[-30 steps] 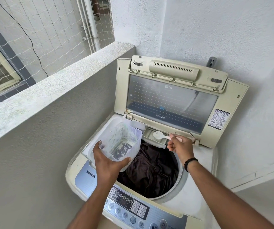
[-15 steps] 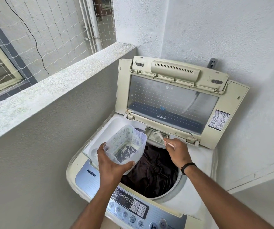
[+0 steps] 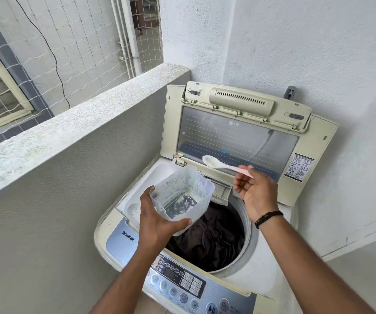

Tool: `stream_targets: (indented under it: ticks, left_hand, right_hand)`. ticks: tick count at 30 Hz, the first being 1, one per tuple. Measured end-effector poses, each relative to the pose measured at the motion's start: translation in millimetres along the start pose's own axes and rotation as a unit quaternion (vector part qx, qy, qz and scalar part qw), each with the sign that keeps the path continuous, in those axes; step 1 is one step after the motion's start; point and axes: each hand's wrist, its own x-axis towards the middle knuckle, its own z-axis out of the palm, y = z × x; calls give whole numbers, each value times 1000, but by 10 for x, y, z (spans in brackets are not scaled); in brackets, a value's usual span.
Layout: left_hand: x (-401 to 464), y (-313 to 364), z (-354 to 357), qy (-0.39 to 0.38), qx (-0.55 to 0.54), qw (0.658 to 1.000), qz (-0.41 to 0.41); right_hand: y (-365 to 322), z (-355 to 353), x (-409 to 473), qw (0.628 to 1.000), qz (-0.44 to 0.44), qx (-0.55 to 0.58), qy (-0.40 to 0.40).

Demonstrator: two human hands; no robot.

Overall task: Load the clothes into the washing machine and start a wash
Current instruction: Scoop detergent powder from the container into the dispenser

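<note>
A person stands at a top-loading washing machine (image 3: 273, 275) on a balcony, its lid (image 3: 239, 137) propped open against the wall; dark clothes (image 3: 212, 239) already lie inside the drum, below the lid. The left hand (image 3: 159, 220) grips a clear plastic tub (image 3: 182, 196) from underneath, tilted over the drum's left edge so that the little white powder clinging to its walls and bottom can be reached; the right hand (image 3: 257, 191) pinches the pink handle of a white spoon (image 3: 223, 165) between fingertips, palm half open, the bowl raised level in front of the lid, apparently to keep powder from spilling. The pulled-out detergent drawer (image 3: 222, 191) sits at the drum's back rim, just under the spoon, which seems to be the powder's destination. The control panel (image 3: 182, 279) at the drum's front edge is untouched; judging by this, dosing is under way and the wash not yet started.
</note>
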Motion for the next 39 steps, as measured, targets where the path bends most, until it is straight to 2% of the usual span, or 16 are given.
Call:
stream_targets:
  ticks: [3,6,14,16,22,29,35,39]
  left_hand:
    - [18,118,-71,-11,6,1000,20]
    - [36,226,-157,-11,6,999,30]
    - [-18,169,-481,-15,-7,999,39]
    - [-63,136,-605,-6,-7,999,43]
    - [-167,125,-1139,48,6,998,42]
    - [-117,468,-1928,126,12,988,86]
    - [33,856,-2791,212,33,968,127]
    - [125,919,-3341,245,24,960,130]
  right_hand:
    - [-176,210,-192,997,1,-37,-71]
    - [-238,379,-339,984,-2,-124,-130]
    - [-8,604,-574,905,1,-342,-254]
    - [86,676,-614,891,-16,-372,-258]
    - [253,991,-711,889,-113,-374,-237]
    - [315,1827,-807,871,-225,-360,-249]
    - [260,2806,-1054,852,-280,-319,-307]
    - [344,3429,-1185,834,-283,-329,-341]
